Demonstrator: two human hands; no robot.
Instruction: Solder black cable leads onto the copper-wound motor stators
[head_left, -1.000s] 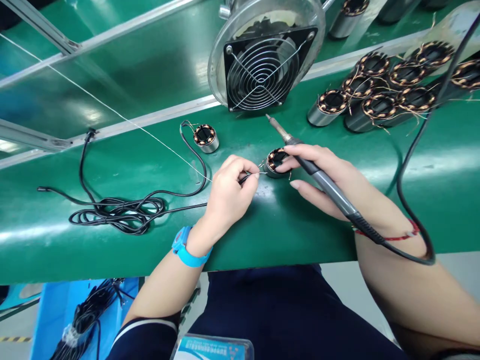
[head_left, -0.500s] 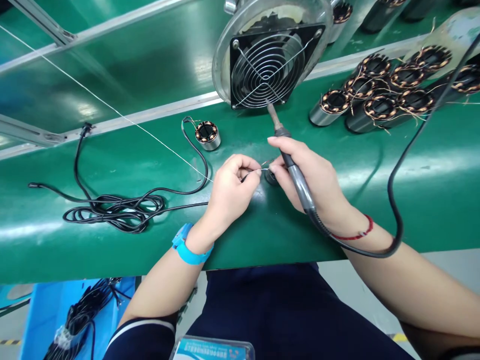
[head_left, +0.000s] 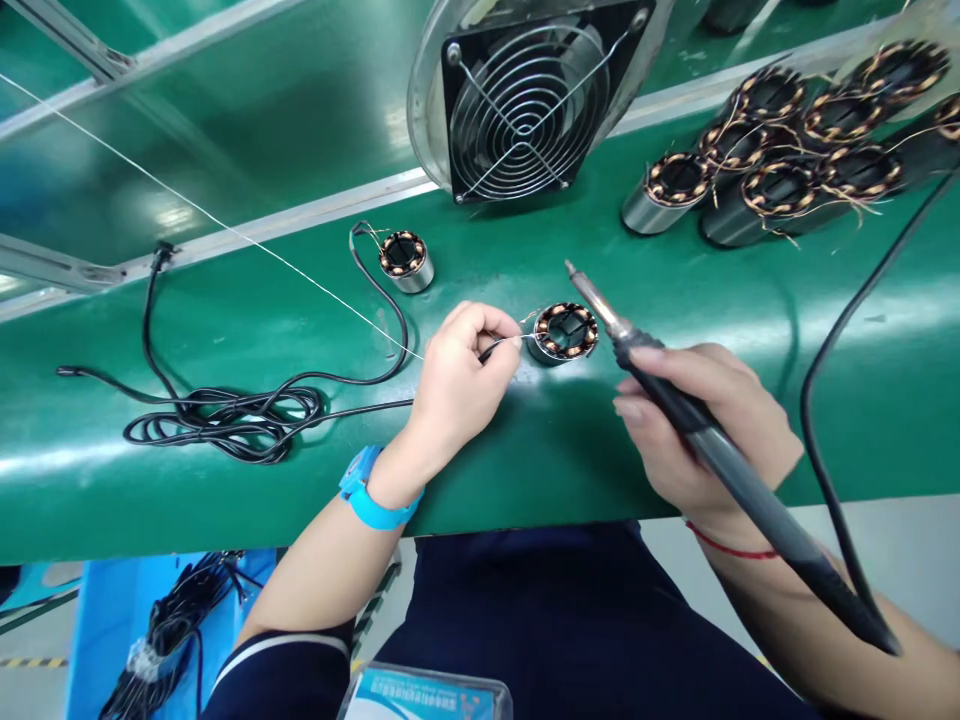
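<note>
Just right of left hand (head_left: 466, 370): wound stator (head_left: 568, 351), upright on green bench (head_left: 525, 480) | left fingers pinching black cable (head_left: 375, 407), thin pale wire (head_left: 300, 272) | right hand (head_left: 739, 420) wrapped round soldering iron (head_left: 709, 440), tip apart from stator

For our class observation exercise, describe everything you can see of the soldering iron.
The soldering iron has a slim, metallic-looking tip, dark at its end, and a long black-and-grey handle, apparently plastic. The right hand grips it slantwise, the tip pointing up and left in view and apparently touching nothing. A black cord leaves its rear end.
</note>
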